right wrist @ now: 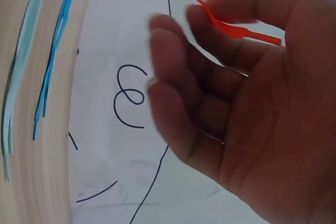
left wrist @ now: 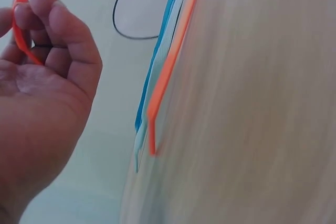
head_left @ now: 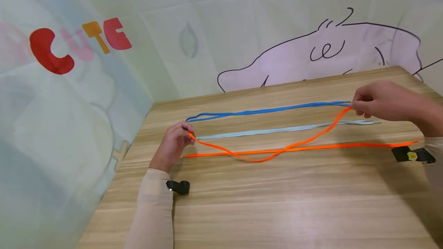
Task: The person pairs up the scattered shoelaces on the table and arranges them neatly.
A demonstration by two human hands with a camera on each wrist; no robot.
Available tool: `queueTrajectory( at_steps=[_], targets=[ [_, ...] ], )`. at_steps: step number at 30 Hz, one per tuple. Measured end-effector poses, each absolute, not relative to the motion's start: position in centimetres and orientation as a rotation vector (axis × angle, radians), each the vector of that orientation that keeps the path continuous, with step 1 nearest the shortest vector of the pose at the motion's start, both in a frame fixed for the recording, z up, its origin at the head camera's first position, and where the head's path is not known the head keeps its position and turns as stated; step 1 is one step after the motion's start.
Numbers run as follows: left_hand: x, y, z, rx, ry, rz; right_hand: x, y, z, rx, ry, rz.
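Observation:
An orange shoelace (head_left: 254,160) hangs in a sagging curve between the two hands. My left hand (head_left: 173,145) pinches one end of it, over the left ends of the laces on the table. At the right, my right hand (head_left: 384,101) pinches the other end between thumb and fingers; its tip (right wrist: 262,38) lies across the palm in the right wrist view. Beneath the sag, a second orange shoelace (head_left: 346,146) lies straight along the table. Behind that lie a pale blue shoelace (head_left: 256,132) and, farthest back, a doubled blue shoelace (head_left: 273,110).
The wooden table (head_left: 277,206) ends at the back against a fabric backdrop (head_left: 194,10) with cartoon drawings. Another backdrop panel with coloured letters (head_left: 52,51) stands along the left. Black wrist cameras (head_left: 178,186) sit on both sleeves.

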State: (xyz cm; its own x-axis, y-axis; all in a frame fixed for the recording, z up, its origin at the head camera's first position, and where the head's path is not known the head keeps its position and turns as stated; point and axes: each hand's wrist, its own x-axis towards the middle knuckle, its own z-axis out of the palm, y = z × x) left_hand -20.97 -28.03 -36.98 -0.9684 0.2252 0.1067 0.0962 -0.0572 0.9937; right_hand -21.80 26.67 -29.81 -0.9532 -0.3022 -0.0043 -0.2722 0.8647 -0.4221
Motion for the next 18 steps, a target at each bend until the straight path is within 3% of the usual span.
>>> queueTrajectory(
  at_steps=[18],
  targets=[
    [-20.4,-30.8,-37.4,0.269,2.106,2.198,-22.0,29.3,-30.5,-0.499,2.825,-0.417]
  ],
)
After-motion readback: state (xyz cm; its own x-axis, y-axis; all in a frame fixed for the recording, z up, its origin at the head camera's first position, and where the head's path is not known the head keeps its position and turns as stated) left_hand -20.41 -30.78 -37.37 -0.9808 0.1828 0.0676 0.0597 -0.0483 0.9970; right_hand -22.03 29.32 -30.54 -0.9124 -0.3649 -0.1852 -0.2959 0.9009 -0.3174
